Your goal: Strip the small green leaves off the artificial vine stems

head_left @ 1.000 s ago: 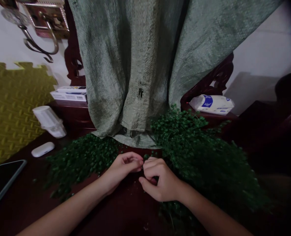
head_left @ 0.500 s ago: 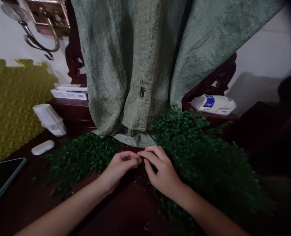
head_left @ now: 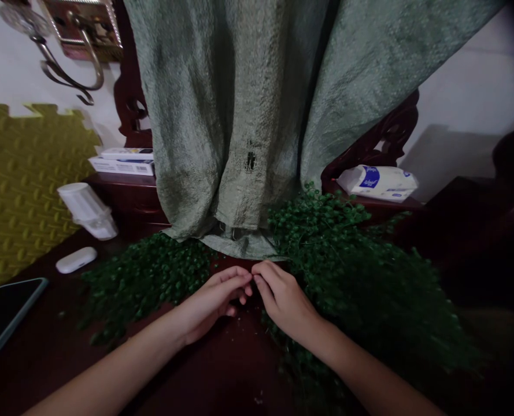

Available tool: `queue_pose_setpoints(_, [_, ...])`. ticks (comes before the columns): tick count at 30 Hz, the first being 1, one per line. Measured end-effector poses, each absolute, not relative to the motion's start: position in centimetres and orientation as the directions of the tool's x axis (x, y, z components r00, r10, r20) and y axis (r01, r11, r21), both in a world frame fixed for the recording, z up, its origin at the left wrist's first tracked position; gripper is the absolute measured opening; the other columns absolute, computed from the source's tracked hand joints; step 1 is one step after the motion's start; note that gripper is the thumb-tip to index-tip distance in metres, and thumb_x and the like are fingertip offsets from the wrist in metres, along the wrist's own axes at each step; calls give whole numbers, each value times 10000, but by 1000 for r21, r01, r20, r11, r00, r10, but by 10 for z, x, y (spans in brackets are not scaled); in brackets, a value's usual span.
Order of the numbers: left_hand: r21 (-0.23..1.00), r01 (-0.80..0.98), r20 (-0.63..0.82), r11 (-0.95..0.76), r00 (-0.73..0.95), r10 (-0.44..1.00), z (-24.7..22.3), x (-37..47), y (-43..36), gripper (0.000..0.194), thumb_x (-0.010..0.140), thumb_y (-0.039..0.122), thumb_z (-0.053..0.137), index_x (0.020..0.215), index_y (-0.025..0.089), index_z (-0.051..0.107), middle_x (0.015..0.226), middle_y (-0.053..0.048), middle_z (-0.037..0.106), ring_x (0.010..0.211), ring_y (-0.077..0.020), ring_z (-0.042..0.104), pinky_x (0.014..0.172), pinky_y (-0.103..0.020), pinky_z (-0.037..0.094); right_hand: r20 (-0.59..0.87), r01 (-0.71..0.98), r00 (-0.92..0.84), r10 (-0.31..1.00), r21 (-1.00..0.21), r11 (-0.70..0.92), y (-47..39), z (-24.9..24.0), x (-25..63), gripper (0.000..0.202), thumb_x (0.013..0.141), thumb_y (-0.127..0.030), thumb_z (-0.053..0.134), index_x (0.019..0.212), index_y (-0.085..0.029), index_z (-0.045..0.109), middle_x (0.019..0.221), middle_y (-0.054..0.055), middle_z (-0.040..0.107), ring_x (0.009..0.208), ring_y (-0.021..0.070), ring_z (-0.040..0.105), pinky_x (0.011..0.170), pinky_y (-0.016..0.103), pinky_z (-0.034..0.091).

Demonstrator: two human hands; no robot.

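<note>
My left hand (head_left: 222, 294) and my right hand (head_left: 285, 294) meet over the dark red tabletop (head_left: 204, 381), fingertips nearly touching. Each has thumb and forefinger pinched together; whatever lies between them is too small to make out. Left of my left hand spreads a low heap of small green leafy pieces (head_left: 148, 274). A larger pile of green sprigs with thin stems (head_left: 356, 271) lies against my right hand and reaches to the right. Tiny pale specks dot the table between my forearms.
Greenish-grey cloth (head_left: 257, 115) hangs down behind the hands. At left are a phone (head_left: 9, 318), a white oval case (head_left: 76, 260), a white ribbed container (head_left: 87, 211) and a flat box (head_left: 122, 166). A tissue pack (head_left: 380, 183) rests on the right ledge.
My right hand has turned slightly, and its fingers have closed into a pinch. My left hand's lower fingers now show beneath its thumb. Both piles look the same.
</note>
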State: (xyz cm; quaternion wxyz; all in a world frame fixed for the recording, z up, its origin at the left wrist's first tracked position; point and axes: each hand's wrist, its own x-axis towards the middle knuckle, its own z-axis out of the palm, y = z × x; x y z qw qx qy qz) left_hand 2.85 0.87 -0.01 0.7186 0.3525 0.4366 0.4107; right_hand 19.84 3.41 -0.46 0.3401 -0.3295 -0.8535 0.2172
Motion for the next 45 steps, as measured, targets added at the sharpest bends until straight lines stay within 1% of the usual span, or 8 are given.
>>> queue_pose_setpoints(9, [797, -332, -356, 504, 415, 837, -3, 26, 9, 285, 851, 391, 646, 747, 158, 518, 625, 43, 434, 580, -72, 419, 498, -157, 340, 363, 417, -582, 727, -634, 651, 32, -4, 199, 77, 922, -154, 469, 961, -207, 511, 897, 31, 609, 830, 169, 585, 723, 272, 436])
queue_pose_setpoints(15, [766, -337, -382, 547, 447, 809, -2, 28, 8, 323, 789, 399, 713, 735, 162, 501, 581, 68, 371, 543, -67, 375, 496, -167, 325, 375, 418, -595, 711, -611, 672, 31, -3, 199, 54, 909, -168, 483, 883, -205, 512, 760, -10, 584, 679, 122, 555, 603, 220, 380])
queue_pose_setpoints(27, [729, -395, -373, 559, 456, 808, -1, 31, 6, 331, 754, 357, 750, 686, 158, 495, 582, 61, 378, 545, -73, 383, 548, -205, 356, 443, 443, -586, 679, -527, 726, 27, -3, 198, 196, 906, -176, 465, 712, -204, 468, 604, -32, 523, 528, 96, 489, 515, 210, 315])
queue_pose_setpoints(33, [716, -413, -358, 563, 475, 804, -5, 28, 8, 314, 776, 335, 737, 689, 155, 494, 582, 58, 381, 544, -72, 391, 547, -201, 353, 401, 440, -566, 720, -592, 676, 29, -6, 199, 196, 911, -210, 479, 728, -202, 550, 611, -17, 569, 550, 110, 545, 512, 203, 373])
queue_pose_setpoints(38, [712, -461, -308, 529, 472, 826, -10, 21, 19, 318, 804, 336, 702, 691, 166, 459, 582, 70, 357, 523, -67, 339, 544, -198, 333, 433, 365, -391, 813, -738, 568, 41, -3, 201, 135, 880, -254, 568, 812, -209, 677, 736, 10, 695, 630, 131, 615, 544, 211, 422])
queue_pose_setpoints(41, [853, -357, -258, 380, 344, 903, -8, 20, 21, 331, 822, 383, 672, 678, 168, 464, 586, 59, 395, 546, -81, 353, 562, -206, 324, 399, 363, -307, 864, -791, 493, 43, 0, 201, 86, 810, -271, 625, 847, -205, 667, 672, -10, 627, 567, 116, 557, 486, 197, 396])
queue_pose_setpoints(43, [965, -162, -172, 209, 213, 962, -6, 20, 21, 324, 793, 384, 694, 662, 166, 494, 606, 44, 442, 584, -98, 391, 581, -218, 322, 394, 374, -316, 863, -784, 495, 41, 2, 201, 161, 776, -249, 627, 930, -205, 629, 641, -39, 542, 530, 102, 504, 493, 200, 392])
queue_pose_setpoints(45, [994, 113, -14, 3, 99, 995, -6, 18, 20, 307, 751, 353, 727, 619, 163, 524, 624, 30, 467, 609, -114, 415, 587, -233, 312, 400, 358, -363, 841, -774, 523, 38, 3, 202, 214, 755, -194, 590, 969, -204, 581, 654, -50, 487, 542, 100, 485, 525, 209, 398])
